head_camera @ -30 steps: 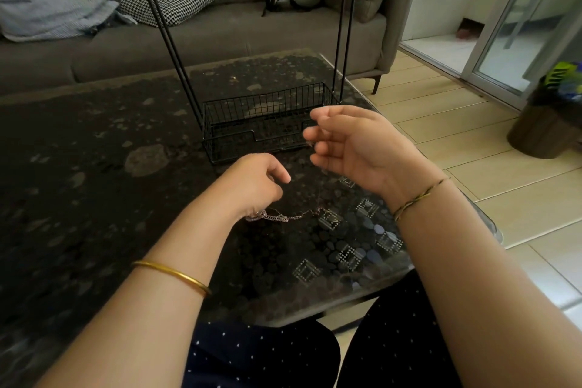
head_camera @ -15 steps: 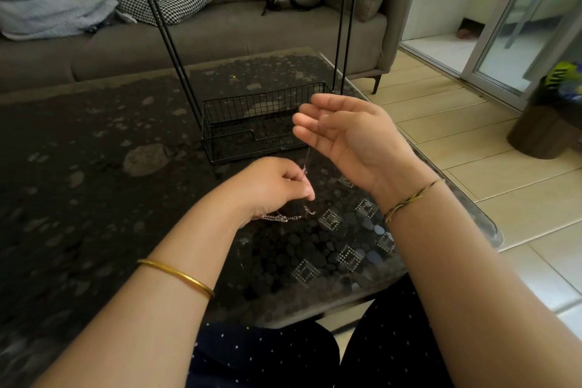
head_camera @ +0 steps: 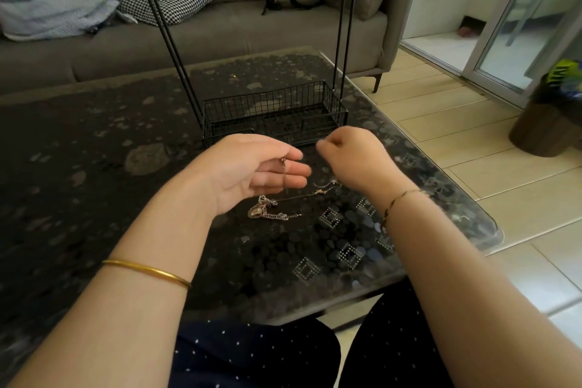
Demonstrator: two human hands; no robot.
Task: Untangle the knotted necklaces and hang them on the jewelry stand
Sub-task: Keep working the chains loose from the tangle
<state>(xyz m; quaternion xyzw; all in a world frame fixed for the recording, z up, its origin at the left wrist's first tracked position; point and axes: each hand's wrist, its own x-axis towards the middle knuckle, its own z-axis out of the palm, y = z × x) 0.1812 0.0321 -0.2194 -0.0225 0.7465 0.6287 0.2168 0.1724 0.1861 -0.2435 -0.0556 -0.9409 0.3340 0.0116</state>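
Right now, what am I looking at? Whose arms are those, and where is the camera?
There is no machine here, just a person. The one picture comes from a camera worn on their head, looking down, so you see their own two arms. They sit at a dark table. On it lies a knotted bunch of necklaces, and behind that stands a black wire jewelry stand. The left hand pinches the end of a thin chain that hangs down toward the bunch. The right hand is curled like a fist, but it is blurry, so I cannot tell whether it holds anything.
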